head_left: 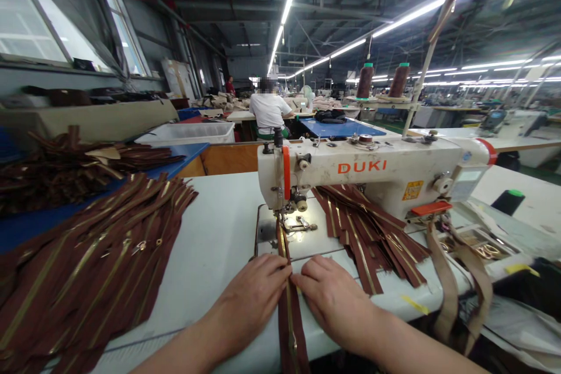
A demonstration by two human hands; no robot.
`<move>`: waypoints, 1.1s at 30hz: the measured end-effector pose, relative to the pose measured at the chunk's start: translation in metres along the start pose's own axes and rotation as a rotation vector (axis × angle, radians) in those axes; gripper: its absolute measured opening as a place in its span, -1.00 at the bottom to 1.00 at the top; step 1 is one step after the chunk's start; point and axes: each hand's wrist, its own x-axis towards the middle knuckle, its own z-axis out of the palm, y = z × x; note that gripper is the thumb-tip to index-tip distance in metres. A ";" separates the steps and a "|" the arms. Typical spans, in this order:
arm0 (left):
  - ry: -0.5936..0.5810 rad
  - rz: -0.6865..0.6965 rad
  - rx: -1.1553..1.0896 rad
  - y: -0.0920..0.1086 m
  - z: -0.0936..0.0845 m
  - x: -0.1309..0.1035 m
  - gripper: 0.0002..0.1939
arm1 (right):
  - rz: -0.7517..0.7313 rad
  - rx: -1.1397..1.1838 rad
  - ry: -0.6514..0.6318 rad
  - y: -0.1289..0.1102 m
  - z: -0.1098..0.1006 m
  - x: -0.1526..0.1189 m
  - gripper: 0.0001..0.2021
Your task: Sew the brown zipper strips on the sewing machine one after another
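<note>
A brown zipper strip (289,318) with brass teeth runs from the table's front edge up to the needle area of the white sewing machine (324,166). My left hand (258,286) pinches its left edge, fingertips close to the metal plate (302,245). Against the opposite edge, my right hand (326,289) has its thumb and fingers drawn together on the strip. The zipper's far end lies under the presser foot (280,216). To the left spreads a large pile of brown zippers (109,257). More zippers (368,234) lie beneath the machine arm.
A tray of small metal parts (477,248) sits at the right, beside a hanging beige strap (447,292). Two thread cones (364,82) stand behind the machine. A black thread spool (508,201) is at far right. Ahead, a person in white (269,110) sits at another table.
</note>
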 end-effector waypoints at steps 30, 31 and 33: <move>-0.033 0.017 0.028 -0.001 -0.001 -0.002 -0.72 | -0.147 -0.215 -0.053 0.000 0.000 0.007 -0.88; -0.033 0.017 0.032 -0.001 -0.001 -0.002 -0.71 | -0.147 -0.213 -0.055 0.000 0.000 0.007 -0.88; -0.037 0.018 0.044 -0.002 -0.001 -0.002 -0.71 | -0.147 -0.212 -0.056 0.001 0.000 0.008 -0.89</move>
